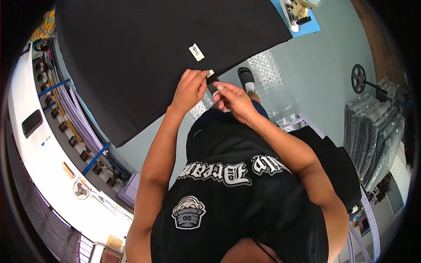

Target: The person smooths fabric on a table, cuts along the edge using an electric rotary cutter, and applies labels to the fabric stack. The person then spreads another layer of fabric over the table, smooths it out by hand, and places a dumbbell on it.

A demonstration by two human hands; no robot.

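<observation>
A small white piece [210, 72] lies at the near edge of the black cloth [131, 57], just beside the fingertips of the left hand [190, 91]. That hand is curled, its fingers close together over the cloth; whether it pinches the piece, I cannot tell. The right hand [237, 101] is just beyond the edge, thumb and forefinger drawn together; what is between them is unclear. Farther in, a white label [196, 52] lies flat and apart from both hands. The cloth covers much of the blue-topped desk [313, 27], with a machine [300, 9] at its far right corner. A tug on the cloth could shift the loose label; a slipped fingertip could drop the small piece to the floor [324, 79].
</observation>
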